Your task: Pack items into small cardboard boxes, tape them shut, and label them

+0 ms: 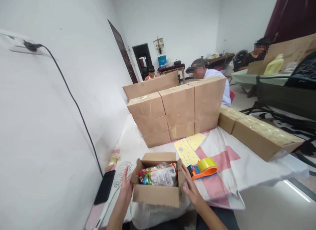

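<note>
Fingers of left hand and right hand flank open carton, prob. touching

print on the snack packet is too blurred to read

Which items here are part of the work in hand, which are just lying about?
In hand: left hand and right hand on the open carton; snack packets inside; tape dispenser beside it.
Lying about: sealed boxes, yellow sheets, black phone, tablecloth.
</note>
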